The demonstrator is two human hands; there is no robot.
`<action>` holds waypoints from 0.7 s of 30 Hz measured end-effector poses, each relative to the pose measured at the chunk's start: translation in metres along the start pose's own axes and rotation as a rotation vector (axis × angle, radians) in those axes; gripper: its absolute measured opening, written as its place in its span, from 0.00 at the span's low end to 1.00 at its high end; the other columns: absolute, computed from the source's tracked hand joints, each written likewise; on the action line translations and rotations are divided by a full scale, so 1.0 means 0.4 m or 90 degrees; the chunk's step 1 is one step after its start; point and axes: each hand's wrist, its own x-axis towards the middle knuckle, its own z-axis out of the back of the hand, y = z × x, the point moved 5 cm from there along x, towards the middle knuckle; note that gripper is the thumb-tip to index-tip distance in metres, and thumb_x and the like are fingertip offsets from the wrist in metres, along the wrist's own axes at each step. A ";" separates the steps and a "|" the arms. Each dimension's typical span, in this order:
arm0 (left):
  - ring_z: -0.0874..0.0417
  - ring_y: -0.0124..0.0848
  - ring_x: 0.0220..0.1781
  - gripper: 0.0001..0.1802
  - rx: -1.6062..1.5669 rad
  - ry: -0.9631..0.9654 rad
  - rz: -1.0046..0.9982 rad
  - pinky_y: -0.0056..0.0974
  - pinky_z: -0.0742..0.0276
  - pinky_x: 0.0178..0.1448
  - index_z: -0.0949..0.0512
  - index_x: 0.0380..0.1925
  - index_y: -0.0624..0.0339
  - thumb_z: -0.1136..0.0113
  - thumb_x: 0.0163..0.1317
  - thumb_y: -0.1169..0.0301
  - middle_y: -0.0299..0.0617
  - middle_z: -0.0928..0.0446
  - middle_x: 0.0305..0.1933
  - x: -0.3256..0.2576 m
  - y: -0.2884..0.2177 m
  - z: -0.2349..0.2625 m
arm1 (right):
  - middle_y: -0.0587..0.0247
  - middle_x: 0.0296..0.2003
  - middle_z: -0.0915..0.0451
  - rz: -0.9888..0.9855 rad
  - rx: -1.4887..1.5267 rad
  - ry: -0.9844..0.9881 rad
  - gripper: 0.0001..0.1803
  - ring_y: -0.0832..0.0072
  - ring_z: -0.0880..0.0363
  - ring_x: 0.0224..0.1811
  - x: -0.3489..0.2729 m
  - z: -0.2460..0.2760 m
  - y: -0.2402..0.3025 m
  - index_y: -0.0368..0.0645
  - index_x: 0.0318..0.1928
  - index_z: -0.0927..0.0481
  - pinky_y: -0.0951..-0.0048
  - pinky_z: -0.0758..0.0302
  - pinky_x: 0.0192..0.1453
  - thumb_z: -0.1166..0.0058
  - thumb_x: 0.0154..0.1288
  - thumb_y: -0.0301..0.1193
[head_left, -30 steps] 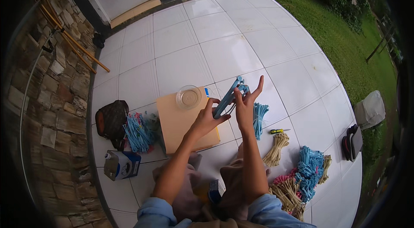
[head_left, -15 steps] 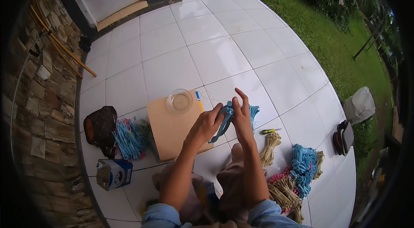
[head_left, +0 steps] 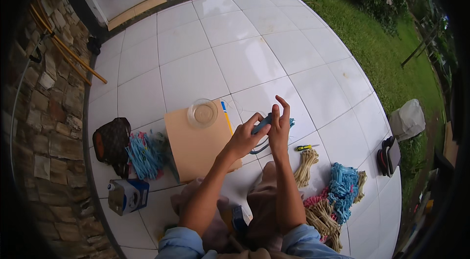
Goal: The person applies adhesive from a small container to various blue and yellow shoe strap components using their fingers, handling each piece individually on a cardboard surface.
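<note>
Between my two hands, above the right edge of a tan board (head_left: 193, 146), is a blue strap (head_left: 263, 125) bent into a loop that hangs below my fingers. My left hand (head_left: 245, 137) is closed around one part of it. Close beside it, my right hand (head_left: 279, 131) grips the strap's other side, its thumb upright and index finger raised; its remaining fingers are partly hidden. Blue cord ends (head_left: 292, 122) show just past the right hand. A clear round dish (head_left: 202, 113) sits on the board's far part, and a thin loose thread curls beside it.
On the left are a brown bag (head_left: 111, 144), a bundle of blue and pink cords (head_left: 145, 157) and a blue-white metal can (head_left: 129, 196). To the right lie a yellow screwdriver (head_left: 304, 148), beige cord bundles (head_left: 306, 168), a blue cord pile (head_left: 343, 188) and a dark pouch (head_left: 388, 156).
The strap has turned in my hands: its upright knotted end has tipped down and its loop now hangs wider. Both hands have shifted slightly to the right.
</note>
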 end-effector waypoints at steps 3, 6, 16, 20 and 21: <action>0.28 0.23 0.23 0.22 -0.297 0.027 -0.034 0.29 0.31 0.31 0.33 0.36 0.60 0.56 0.66 0.50 0.36 0.31 0.23 0.003 0.041 0.010 | 0.64 0.16 0.32 -0.006 -0.060 0.059 0.23 0.80 0.35 0.18 -0.023 -0.038 0.036 0.43 0.60 0.42 0.76 0.39 0.23 0.59 0.70 0.40; 0.37 0.20 0.19 0.24 -0.124 -0.091 -0.009 0.28 0.41 0.25 0.28 0.28 0.59 0.55 0.65 0.47 0.30 0.37 0.18 -0.002 0.050 0.020 | 0.58 0.17 0.28 0.040 -0.125 0.029 0.23 0.77 0.31 0.17 -0.050 -0.051 0.027 0.44 0.61 0.44 0.73 0.37 0.21 0.61 0.71 0.39; 0.57 0.20 0.15 0.29 -0.721 -0.098 -0.112 0.29 0.58 0.21 0.50 0.12 0.49 0.58 0.66 0.48 0.26 0.56 0.12 0.011 0.026 0.009 | 0.77 0.12 0.49 -0.019 0.389 0.004 0.18 0.89 0.54 0.12 -0.020 -0.017 0.043 0.44 0.58 0.40 0.81 0.55 0.15 0.65 0.73 0.38; 0.53 0.20 0.19 0.20 -0.604 -0.265 -0.323 0.27 0.54 0.26 0.40 0.25 0.53 0.61 0.69 0.50 0.28 0.52 0.17 -0.011 0.005 0.117 | 0.56 0.34 0.27 0.179 -0.301 -0.268 0.26 0.70 0.29 0.37 0.001 0.091 0.064 0.40 0.63 0.46 0.66 0.32 0.46 0.56 0.66 0.24; 0.52 0.20 0.20 0.20 -0.653 -0.257 -0.308 0.28 0.52 0.27 0.40 0.25 0.52 0.61 0.69 0.51 0.28 0.52 0.18 -0.007 0.004 0.111 | 0.53 0.40 0.29 0.239 -0.366 -0.276 0.28 0.67 0.31 0.42 -0.007 0.090 0.064 0.40 0.63 0.47 0.64 0.35 0.51 0.55 0.65 0.23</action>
